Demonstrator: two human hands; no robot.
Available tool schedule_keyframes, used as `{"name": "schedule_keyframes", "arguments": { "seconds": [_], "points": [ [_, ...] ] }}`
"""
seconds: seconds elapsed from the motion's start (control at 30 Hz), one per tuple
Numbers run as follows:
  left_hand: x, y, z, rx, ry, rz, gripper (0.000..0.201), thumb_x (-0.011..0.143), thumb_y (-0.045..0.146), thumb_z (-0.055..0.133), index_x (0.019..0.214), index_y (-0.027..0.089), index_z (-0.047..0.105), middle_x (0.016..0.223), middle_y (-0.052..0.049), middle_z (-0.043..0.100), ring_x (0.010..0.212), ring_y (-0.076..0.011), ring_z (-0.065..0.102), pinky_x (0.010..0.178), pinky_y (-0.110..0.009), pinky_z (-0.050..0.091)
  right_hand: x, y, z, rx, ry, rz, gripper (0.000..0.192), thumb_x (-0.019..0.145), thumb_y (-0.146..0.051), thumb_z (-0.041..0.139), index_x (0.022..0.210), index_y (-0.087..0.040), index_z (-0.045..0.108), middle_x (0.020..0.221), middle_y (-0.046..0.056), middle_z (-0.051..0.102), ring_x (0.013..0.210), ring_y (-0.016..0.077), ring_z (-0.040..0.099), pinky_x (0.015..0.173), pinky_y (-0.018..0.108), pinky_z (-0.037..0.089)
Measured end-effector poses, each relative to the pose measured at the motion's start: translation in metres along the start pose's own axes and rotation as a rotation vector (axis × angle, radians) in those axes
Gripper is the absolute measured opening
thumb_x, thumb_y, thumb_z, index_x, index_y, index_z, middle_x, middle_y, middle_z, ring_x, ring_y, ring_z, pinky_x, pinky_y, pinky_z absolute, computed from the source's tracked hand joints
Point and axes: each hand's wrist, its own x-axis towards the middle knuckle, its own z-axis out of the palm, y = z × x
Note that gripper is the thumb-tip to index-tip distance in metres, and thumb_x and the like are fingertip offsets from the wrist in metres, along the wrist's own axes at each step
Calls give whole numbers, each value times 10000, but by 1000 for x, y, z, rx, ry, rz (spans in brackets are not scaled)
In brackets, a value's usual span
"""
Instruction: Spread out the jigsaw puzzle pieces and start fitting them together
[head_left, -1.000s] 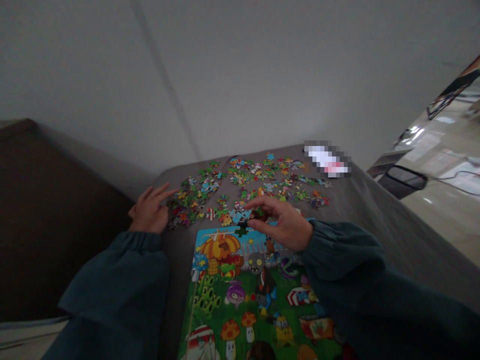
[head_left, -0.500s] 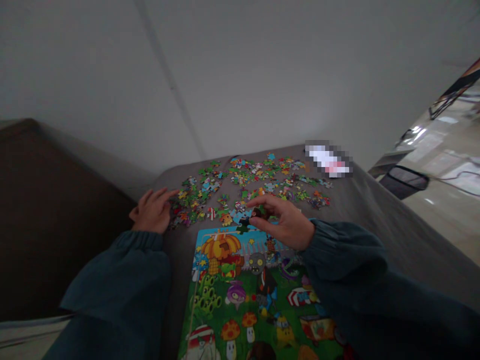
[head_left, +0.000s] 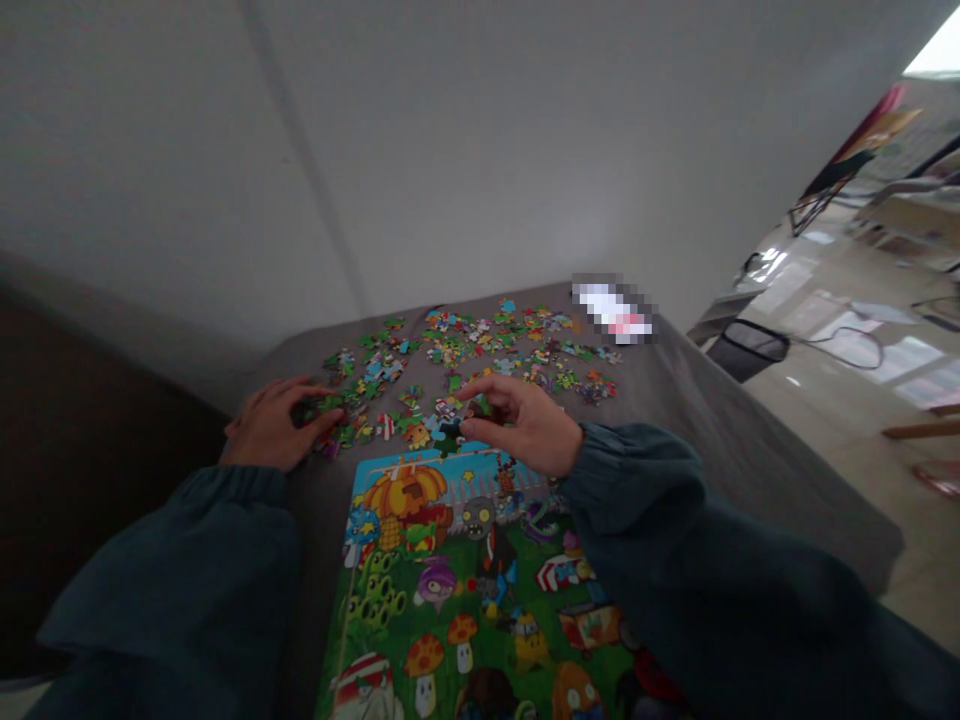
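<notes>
A colourful cartoon puzzle board (head_left: 450,580) lies flat on the grey cloth in front of me, its top edge just below the loose pieces. My right hand (head_left: 529,425) is over that edge, thumb and index finger pinching a dark puzzle piece (head_left: 474,410) that the fingers partly cover. Beyond the board spread many loose puzzle pieces (head_left: 465,340). At their left end, my left hand (head_left: 274,425) rests low with thumb and fingers apart, around and touching some of the pieces. Whether it grips one of them is not visible.
The grey cloth-covered table (head_left: 712,420) ends at a pale wall (head_left: 450,150) behind. A blurred-out bright object (head_left: 613,312) lies at the back right corner. A dark brown surface (head_left: 97,480) stands at the left. Chairs (head_left: 746,350) and shiny floor show at the right.
My left hand has come down on the left pieces, its thumb now reaching out toward them. My right hand still pinches its piece. The whole view has shifted a little to the right.
</notes>
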Motion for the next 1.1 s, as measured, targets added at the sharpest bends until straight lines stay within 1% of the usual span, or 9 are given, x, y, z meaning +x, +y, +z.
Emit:
{"name": "schedule_keyframes", "arguments": {
  "seconds": [0.1, 0.23, 0.37, 0.47, 0.53, 0.7, 0.77, 0.93, 1.1],
  "points": [
    [1, 4, -1, -113, 50, -79, 366, 889, 544, 626, 1031, 214, 696, 1300, -29, 698, 1209, -323, 614, 1095, -459, 438, 4, 1, -2, 58, 40, 61, 263, 846, -199, 755, 1076, -183, 628, 806, -25, 662, 752, 126, 638, 718, 280, 515],
    [-1, 20, -2, -181, 84, -260, 319, 907, 516, 624, 1050, 250, 727, 1157, 27, 763, 1098, -281, 678, 996, -388, 504, 6, 1, -3, 93, 45, 116, 236, 846, -206, 762, 1041, -174, 634, 728, -49, 624, 635, 102, 576, 608, 247, 458],
    [-5, 42, -7, -236, 345, -246, 223, 921, 440, 642, 1042, 273, 728, 1186, 80, 764, 1184, -249, 666, 1070, -381, 486, 5, -2, -3, 182, 55, 152, 228, 826, -193, 775, 995, -181, 623, 697, -65, 607, 584, 87, 543, 573, 232, 444],
    [-12, 65, -13, -333, 457, -201, 303, 954, 441, 603, 1126, 206, 685, 1242, -8, 751, 1180, -258, 676, 1029, -387, 530, 5, -6, -2, 261, 89, 186, 223, 798, -193, 797, 934, -191, 620, 729, -56, 630, 577, 78, 541, 562, 224, 456],
    [-20, 85, -16, -496, 385, -176, 373, 953, 492, 596, 1153, 180, 643, 1104, -39, 772, 1013, -241, 736, 913, -360, 585, 5, -9, -1, 317, 108, 208, 237, 770, -207, 827, 886, -193, 621, 732, -53, 637, 577, 72, 536, 556, 216, 452],
    [-50, 146, -9, -734, -226, -131, 531, 830, 617, 660, 1156, 198, 641, 651, 25, 680, 618, -195, 711, 650, -318, 609, 4, -16, 2, 403, 117, 253, 303, 703, -261, 896, 814, -191, 623, 631, -73, 608, 539, 68, 510, 529, 206, 423],
    [-60, 162, -2, -827, -359, -187, 627, 734, 604, 752, 1195, 205, 605, 715, 21, 705, 626, -205, 712, 594, -319, 605, 3, -16, 3, 406, 113, 260, 321, 681, -267, 912, 796, -187, 623, 620, -71, 613, 532, 70, 516, 523, 210, 429],
    [-69, 172, 11, -901, -476, -254, 513, 633, 537, 850, 950, 214, 609, 715, 9, 728, 609, -195, 698, 550, -286, 564, 2, -14, 8, 322, 112, 267, 350, 629, -248, 944, 780, -178, 636, 651, -63, 640, 549, 68, 530, 521, 211, 421],
    [-66, 170, 7, -793, -556, -171, 413, 725, 579, 747, 603, 205, 620, 541, 1, 675, 508, -142, 607, 533, -246, 483, -1, -15, 14, 268, 51, 282, 339, 622, -193, 938, 791, -167, 645, 667, -61, 634, 585, 67, 541, 576, 222, 415]
  ]
}}
